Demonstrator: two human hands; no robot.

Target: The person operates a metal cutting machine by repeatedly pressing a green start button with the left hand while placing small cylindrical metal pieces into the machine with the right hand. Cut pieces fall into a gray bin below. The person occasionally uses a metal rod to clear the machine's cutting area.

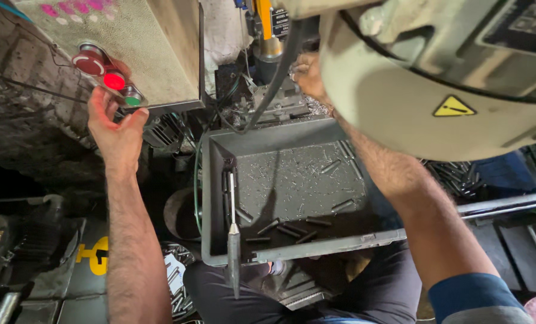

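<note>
Red and glowing, the middle button [115, 81] sits on the control box [154, 48] just above the left hand [116, 129], whose fingers are spread open and reaching up beside it, forearm stretched straight. The right hand [308, 75] reaches under the machine head [436, 78] at the clamp [274, 105], probably steadying a piece there; whether it is closed I cannot tell. Below, a grey tray [292, 249] catches short metal pins [289, 229] along its near edge.

right hand [308, 75] fingertips hidden behind machine housing [436, 90]
</note>
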